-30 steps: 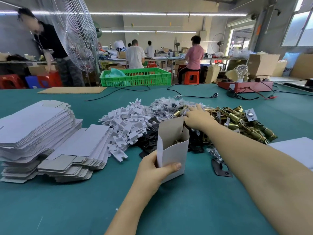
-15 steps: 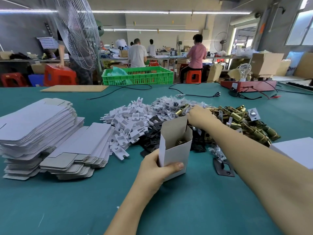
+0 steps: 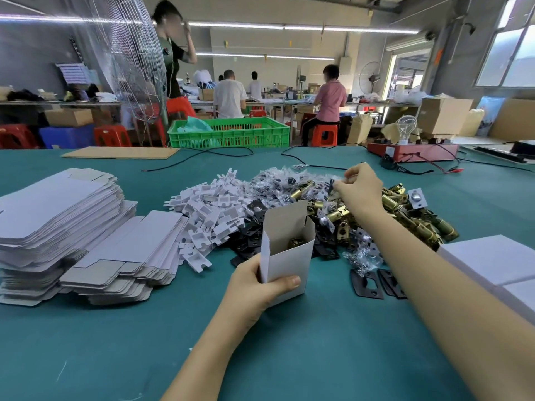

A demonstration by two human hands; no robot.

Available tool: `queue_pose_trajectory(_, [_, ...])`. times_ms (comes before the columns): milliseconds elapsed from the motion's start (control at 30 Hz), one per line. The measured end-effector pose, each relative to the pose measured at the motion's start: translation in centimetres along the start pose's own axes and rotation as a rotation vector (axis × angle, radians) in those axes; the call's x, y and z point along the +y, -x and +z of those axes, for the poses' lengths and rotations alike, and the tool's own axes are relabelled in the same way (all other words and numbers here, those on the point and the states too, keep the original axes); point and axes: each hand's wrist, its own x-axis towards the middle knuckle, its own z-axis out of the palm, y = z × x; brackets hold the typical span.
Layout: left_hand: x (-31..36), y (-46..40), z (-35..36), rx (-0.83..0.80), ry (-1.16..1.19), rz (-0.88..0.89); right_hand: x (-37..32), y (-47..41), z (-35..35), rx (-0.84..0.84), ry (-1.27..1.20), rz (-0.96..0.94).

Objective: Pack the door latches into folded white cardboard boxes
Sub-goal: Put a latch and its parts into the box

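Note:
My left hand [image 3: 254, 287] grips an open white cardboard box [image 3: 286, 261] standing on the green table [image 3: 289, 342]. A brass latch [image 3: 296, 243] shows inside it. My right hand [image 3: 359, 188] is raised over the pile of brass door latches [image 3: 411, 215] and pinches a small clear bag of dark screws [image 3: 331, 185]. More such bags [image 3: 278, 180] lie behind the box. Black plates [image 3: 252, 235] spread around the box's base.
Two stacks of flat white box blanks [image 3: 72, 227] fill the left. White plastic inserts [image 3: 208, 215] are heaped beside them. Closed white boxes [image 3: 492, 261] sit at right. Cables, a red lamp tester [image 3: 414, 150] and a green crate [image 3: 231, 133] lie at the far edge.
My right hand has lifted out of the latch pile with a small screw bag pinched in its fingers. The left hand and box have stayed put.

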Motion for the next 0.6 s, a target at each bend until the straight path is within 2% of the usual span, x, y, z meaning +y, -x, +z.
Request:
queue_pose_trajectory(167, [0.3,0.1,0.2,0.001,0.007,0.004,0.7,2.0,-0.6,-0.091,0.028,0.008])
queue_pose_trajectory(267, [0.4,0.2,0.2,0.002,0.013,0.002,0.5,3.2,-1.4,-0.050,0.096,-0.076])
queue_pose_trajectory(367, [0.4,0.3,0.1,-0.002,0.020,-0.018,-0.2,4.9,-2.6,-0.017,-0.100,0.004])
queue_pose_trajectory(467, [0.5,0.3,0.0,-0.024,0.013,-0.025,-2.1,6.6,-4.4,-0.071,-0.314,0.084])
queue_pose_trajectory(600, [0.7,0.6,-0.1,-0.051,0.051,-0.016,-6.0,7.9,-7.7,-0.248,-0.368,-0.147])
